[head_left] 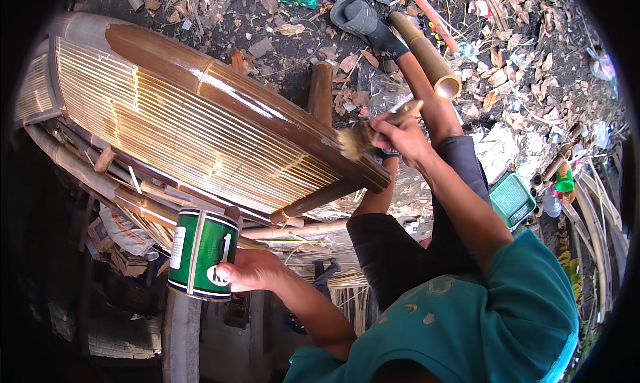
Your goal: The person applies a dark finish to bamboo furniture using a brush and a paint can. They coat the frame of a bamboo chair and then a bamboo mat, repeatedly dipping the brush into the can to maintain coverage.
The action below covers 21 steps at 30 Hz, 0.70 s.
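My left hand (257,270) is wrapped around a green metal can (213,253) and holds it upright, close to the near side of a bamboo bench. A paintbrush (358,142) is gripped in my right hand (405,138), its bristles at the right part of the bench's thick bamboo pole (267,110); whether they touch it I cannot tell. Most of that pole looks dark brown and glossy, while its left end (83,28) is pale and dull. Thin bamboo slats (180,130) with a shine run alongside the pole. The can's contents are hidden.
A cut bamboo tube (427,56) lies beside my outstretched leg and dark shoe (360,18). Dry leaves and litter cover the ground. At the right are a green plastic basket (512,200) and long bamboo strips (597,230). A pale sack (127,230) lies below the bench.
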### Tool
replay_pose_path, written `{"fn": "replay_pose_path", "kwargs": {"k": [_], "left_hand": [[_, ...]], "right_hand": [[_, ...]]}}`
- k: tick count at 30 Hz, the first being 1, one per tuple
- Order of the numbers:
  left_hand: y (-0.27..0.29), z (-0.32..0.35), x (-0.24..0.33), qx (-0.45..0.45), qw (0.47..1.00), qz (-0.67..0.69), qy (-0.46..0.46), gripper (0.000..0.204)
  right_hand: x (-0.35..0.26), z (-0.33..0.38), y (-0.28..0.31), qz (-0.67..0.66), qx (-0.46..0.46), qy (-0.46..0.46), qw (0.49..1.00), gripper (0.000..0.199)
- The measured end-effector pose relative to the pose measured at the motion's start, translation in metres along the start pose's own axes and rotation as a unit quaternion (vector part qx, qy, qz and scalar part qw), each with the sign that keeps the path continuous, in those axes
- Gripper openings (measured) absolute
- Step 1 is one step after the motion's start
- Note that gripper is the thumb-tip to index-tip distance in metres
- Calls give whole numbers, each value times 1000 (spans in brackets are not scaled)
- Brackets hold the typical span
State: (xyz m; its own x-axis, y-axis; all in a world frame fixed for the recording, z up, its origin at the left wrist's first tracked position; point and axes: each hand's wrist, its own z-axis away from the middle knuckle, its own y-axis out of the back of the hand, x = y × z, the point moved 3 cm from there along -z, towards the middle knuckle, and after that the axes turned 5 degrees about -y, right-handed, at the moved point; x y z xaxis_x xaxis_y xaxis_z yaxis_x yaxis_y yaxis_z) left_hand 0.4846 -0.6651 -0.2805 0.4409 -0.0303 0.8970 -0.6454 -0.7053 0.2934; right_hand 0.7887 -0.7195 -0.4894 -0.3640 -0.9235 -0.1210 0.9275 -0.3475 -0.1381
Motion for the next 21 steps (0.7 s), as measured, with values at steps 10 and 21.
{"fn": "replay_pose_path", "kwargs": {"k": [10, 21], "left_hand": [[10, 2, 3, 15, 998, 32, 48, 65], [9, -20, 30, 74, 996, -17, 43, 68]], "right_hand": [[16, 44, -40, -72, 84, 99, 989, 20], [-240, -89, -252, -77, -78, 193, 975, 23]]}}
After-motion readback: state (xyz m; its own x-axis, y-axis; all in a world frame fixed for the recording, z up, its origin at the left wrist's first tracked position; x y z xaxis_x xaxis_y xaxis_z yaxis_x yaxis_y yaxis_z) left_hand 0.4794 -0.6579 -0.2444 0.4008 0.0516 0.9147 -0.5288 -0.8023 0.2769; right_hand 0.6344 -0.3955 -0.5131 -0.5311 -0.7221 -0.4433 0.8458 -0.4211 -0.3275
